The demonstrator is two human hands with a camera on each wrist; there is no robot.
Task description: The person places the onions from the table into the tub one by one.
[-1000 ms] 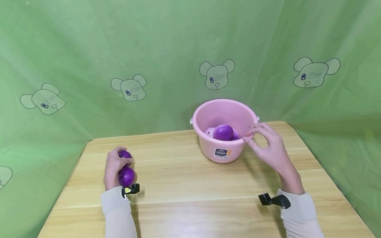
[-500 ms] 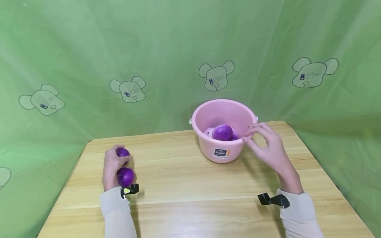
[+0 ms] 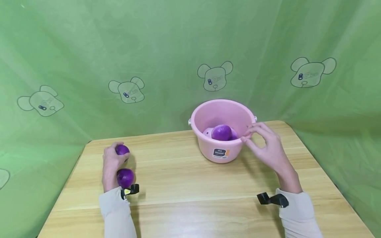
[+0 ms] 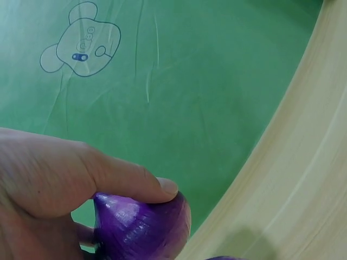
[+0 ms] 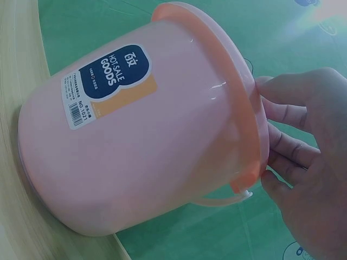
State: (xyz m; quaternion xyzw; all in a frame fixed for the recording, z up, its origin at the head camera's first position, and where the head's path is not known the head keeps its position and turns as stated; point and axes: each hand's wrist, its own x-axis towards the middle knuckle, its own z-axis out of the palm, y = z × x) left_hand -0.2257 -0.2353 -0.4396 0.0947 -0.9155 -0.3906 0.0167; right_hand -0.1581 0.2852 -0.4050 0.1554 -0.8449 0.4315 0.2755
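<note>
On the left of the table my left hand grips a purple onion between thumb and fingers; in the left wrist view the thumb lies across the onion. Another purple onion rests on the table, close to that wrist. At the back, right of centre, a pink bucket stands upright. A large purple onion shows inside it, along with lighter purple things, partly hidden by the rim. My right hand pinches the bucket's right rim; in the right wrist view the fingertips meet the rim.
The wooden table runs back to a green curtain printed with bear heads. The bucket carries a label on its front, and its white handle hangs down behind.
My left hand and its onion have shifted slightly away from me, and a gap now separates it from the onion on the table. The right hand stays at the bucket's rim.
</note>
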